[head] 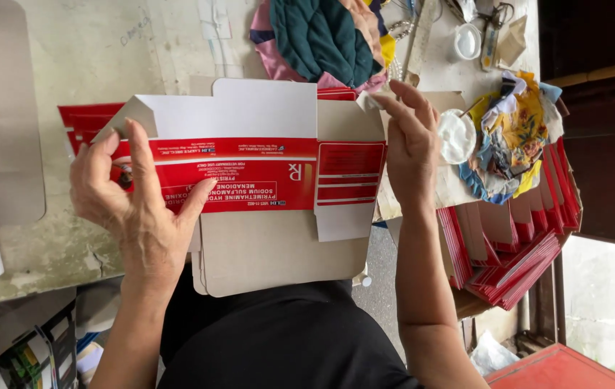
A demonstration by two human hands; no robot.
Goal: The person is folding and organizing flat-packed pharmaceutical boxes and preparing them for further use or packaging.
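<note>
Two bare hands are working a flat red-and-white carton blank (264, 180) that is lying across the near edge of a worn, pale tabletop (84, 65), its plain grey inner panel overhanging toward the person's dark clothing. Going from largest to smallest: the tabletop is carrying everything; the carton blank is taking up the middle; a fanned stack of more red blanks (516, 245) is leaning at the right, just beside a heap of coloured cloth scraps (509, 137); a round bundle of dark green and pink fabric (322, 36) is sitting at the far edge; a small white lid (457, 135) is resting near the right hand.

The left hand (131, 191) is pressing down on the blank's left end, fingers spread over the red printed band and thumb lying along its lower edge, pinning rather than gripping. The right hand (412, 140) is pinching the blank's upper right corner between fingertip and thumb, partly closed on a small flap.

To do this fold well, I judge the left hand should be holding the panel flat and steady while the right is bending the flap exactly along its scored crease, keeping edges square so the printed band is lining up.
</note>
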